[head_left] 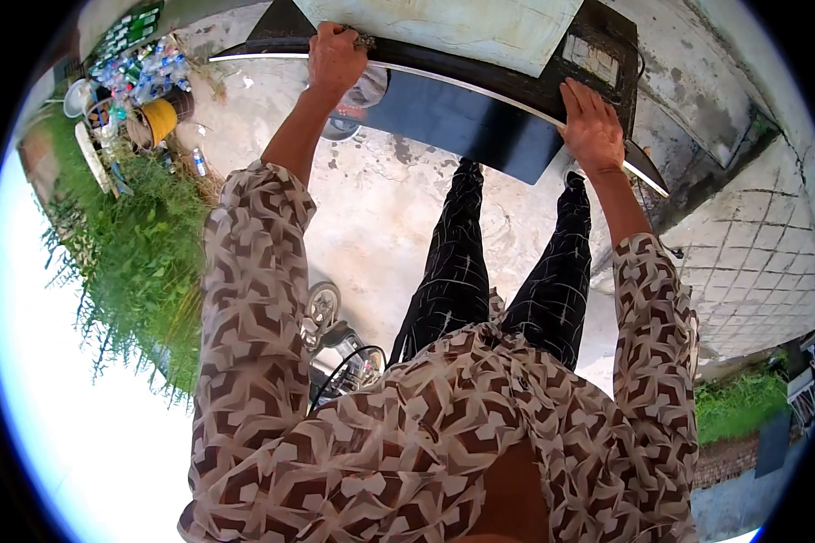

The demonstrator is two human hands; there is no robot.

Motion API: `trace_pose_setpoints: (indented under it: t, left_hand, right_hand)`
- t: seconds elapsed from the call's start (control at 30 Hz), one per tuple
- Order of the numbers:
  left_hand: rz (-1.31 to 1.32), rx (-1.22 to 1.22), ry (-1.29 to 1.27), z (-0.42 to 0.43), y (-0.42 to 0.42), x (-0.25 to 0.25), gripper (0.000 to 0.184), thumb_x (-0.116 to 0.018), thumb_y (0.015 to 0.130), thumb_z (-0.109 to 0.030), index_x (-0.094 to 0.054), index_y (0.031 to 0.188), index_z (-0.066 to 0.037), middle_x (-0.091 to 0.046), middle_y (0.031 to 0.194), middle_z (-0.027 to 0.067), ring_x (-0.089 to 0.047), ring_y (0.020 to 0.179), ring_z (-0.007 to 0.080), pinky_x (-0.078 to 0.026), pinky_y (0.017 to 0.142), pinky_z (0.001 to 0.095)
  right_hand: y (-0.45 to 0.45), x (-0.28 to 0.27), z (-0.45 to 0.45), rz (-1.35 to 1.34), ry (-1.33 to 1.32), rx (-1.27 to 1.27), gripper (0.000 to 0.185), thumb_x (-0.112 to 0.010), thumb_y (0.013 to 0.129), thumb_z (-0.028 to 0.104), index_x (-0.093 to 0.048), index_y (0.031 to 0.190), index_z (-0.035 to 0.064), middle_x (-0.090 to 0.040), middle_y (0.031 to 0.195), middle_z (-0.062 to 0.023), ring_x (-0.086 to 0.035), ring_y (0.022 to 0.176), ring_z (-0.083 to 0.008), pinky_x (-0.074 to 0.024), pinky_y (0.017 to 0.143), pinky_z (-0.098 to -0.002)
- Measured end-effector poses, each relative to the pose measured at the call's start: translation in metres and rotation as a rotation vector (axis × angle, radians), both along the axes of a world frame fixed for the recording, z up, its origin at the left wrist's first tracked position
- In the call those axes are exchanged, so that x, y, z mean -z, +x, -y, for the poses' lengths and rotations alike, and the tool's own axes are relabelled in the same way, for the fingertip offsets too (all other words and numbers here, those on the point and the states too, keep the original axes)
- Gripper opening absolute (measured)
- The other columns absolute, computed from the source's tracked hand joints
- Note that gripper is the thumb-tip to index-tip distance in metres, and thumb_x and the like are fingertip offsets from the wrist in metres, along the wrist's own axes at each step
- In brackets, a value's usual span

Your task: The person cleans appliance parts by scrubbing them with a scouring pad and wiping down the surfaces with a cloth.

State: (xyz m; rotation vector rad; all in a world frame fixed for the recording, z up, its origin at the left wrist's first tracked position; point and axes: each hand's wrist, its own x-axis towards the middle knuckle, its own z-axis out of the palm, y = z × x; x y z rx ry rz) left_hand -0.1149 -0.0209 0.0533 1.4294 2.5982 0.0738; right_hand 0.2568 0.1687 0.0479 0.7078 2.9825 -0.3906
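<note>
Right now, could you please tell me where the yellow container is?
In the head view, the yellow container is at the upper left, beside the plastic bottles and left of the left hand.

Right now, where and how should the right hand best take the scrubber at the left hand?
Pinch the exposed end of the scrubber with fingertips, coming from the side of the right hand. That crumpled end pokes out past the left hand on that side, while any remainder is hidden there. Its small, lumpy shape probably suits a light pinch.
</note>
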Motion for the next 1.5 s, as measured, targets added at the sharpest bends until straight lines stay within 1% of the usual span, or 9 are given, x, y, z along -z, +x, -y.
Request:
trace_pose_setpoints:
  t: [0.37, 0.53, 0.7, 1.03, 1.3, 1.33, 1.4, 1.43, 1.5]
  left_hand:
    - [0.207, 0.142, 0.225, -0.089, 0.204, -0.016, 0.022, -0.077, 0.069, -0.027, -0.071, 0.070, -0.006, -0.055, 0.092, 0.0082, -0.054, 0.088, 0.0301, -0.047, 0.074, 0.0450]
    - [-0.022, 0.315, 0.197, -0.044, 0.073, 0.003, 0.018, -0.070, 0.075, -0.023, -0.071, 0.068, -0.006, -0.059, 0.084, 0.0078, -0.059, 0.084, 0.0278, -0.052, 0.076, 0.0386]
    - [-0.167, -0.094, -0.456, 0.008, -0.090, -0.008, 0.034, -0.064, 0.084, -0.038, -0.075, 0.103, -0.013, -0.056, 0.122, 0.0114, -0.051, 0.114, 0.0325, -0.045, 0.097, 0.0425]
    - [0.198, -0.007, 0.149, -0.061, 0.146, -0.018, 0.024, -0.074, 0.076, -0.026, -0.074, 0.089, -0.006, -0.062, 0.103, 0.0121, -0.058, 0.099, 0.0346, -0.048, 0.091, 0.0426]
    - [-0.023, 0.279, 0.033, 0.021, -0.068, 0.011, 0.027, -0.075, 0.074, -0.026, -0.074, 0.091, -0.004, -0.066, 0.102, 0.0140, -0.063, 0.094, 0.0303, -0.052, 0.086, 0.0390]
    - [-0.138, 0.544, -0.423, 0.028, -0.100, -0.001, 0.022, -0.053, 0.091, -0.024, -0.066, 0.104, -0.011, -0.067, 0.091, 0.0106, -0.058, 0.093, 0.0267, -0.045, 0.089, 0.0431]
    - [-0.237, 0.212, -0.264, 0.044, -0.137, 0.018, 0.024, -0.053, 0.088, -0.017, -0.069, 0.070, -0.010, -0.064, 0.074, 0.0088, -0.058, 0.088, 0.0241, -0.047, 0.080, 0.0425]
    - [-0.277, 0.301, -0.295, 0.047, -0.146, 0.016, 0.021, -0.057, 0.086, -0.018, -0.071, 0.074, -0.007, -0.064, 0.075, 0.0130, -0.058, 0.086, 0.0283, -0.046, 0.084, 0.0450]
    - [-0.332, -0.097, 0.055, 0.042, -0.118, 0.021, 0.022, -0.061, 0.085, -0.019, -0.071, 0.073, -0.004, -0.064, 0.088, 0.0187, -0.056, 0.092, 0.0337, -0.044, 0.087, 0.0459]
  right_hand:
    - [0.006, -0.001, -0.006, 0.091, -0.077, 0.021, 0.069, -0.081, 0.066, 0.018, -0.053, 0.129, 0.0084, -0.053, 0.135, -0.0031, -0.052, 0.123, -0.0213, -0.0456, 0.100, -0.0344]
    - [0.004, -0.006, -0.006, 0.101, -0.093, 0.016, 0.070, -0.081, 0.066, 0.018, -0.053, 0.130, 0.0084, -0.052, 0.136, -0.0025, -0.052, 0.124, -0.0210, -0.0449, 0.101, -0.0348]
    - [-0.001, -0.011, -0.005, 0.117, -0.126, 0.017, 0.071, -0.081, 0.066, 0.017, -0.052, 0.131, 0.0085, -0.051, 0.137, -0.0028, -0.050, 0.125, -0.0206, -0.0441, 0.102, -0.0344]
    - [0.001, -0.012, -0.007, 0.147, -0.088, 0.019, 0.071, -0.081, 0.067, 0.016, -0.052, 0.132, 0.0099, -0.051, 0.138, -0.0018, -0.050, 0.126, -0.0203, -0.0445, 0.102, -0.0343]
    - [0.008, -0.010, -0.009, 0.101, -0.123, -0.002, 0.077, -0.082, 0.064, 0.010, -0.051, 0.134, 0.0102, -0.050, 0.140, -0.0009, -0.051, 0.124, -0.0216, -0.0448, 0.102, -0.0347]
    - [0.008, -0.011, -0.009, 0.096, -0.132, 0.004, 0.078, -0.082, 0.063, 0.008, -0.050, 0.135, 0.0098, -0.049, 0.140, -0.0012, -0.051, 0.125, -0.0224, -0.0445, 0.103, -0.0348]
    - [0.009, -0.011, -0.008, 0.088, -0.137, 0.005, 0.079, -0.082, 0.063, 0.007, -0.050, 0.135, 0.0098, -0.050, 0.140, -0.0013, -0.051, 0.124, -0.0225, -0.0448, 0.103, -0.0348]
    - [0.011, -0.010, -0.008, 0.083, -0.128, 0.000, 0.078, -0.082, 0.062, 0.008, -0.051, 0.134, 0.0101, -0.050, 0.139, -0.0010, -0.052, 0.124, -0.0218, -0.0454, 0.102, -0.0347]
    - [0.008, -0.009, -0.011, 0.087, -0.112, 0.009, 0.077, -0.082, 0.061, 0.009, -0.053, 0.132, 0.0105, -0.051, 0.139, -0.0007, -0.052, 0.123, -0.0210, -0.0461, 0.101, -0.0345]
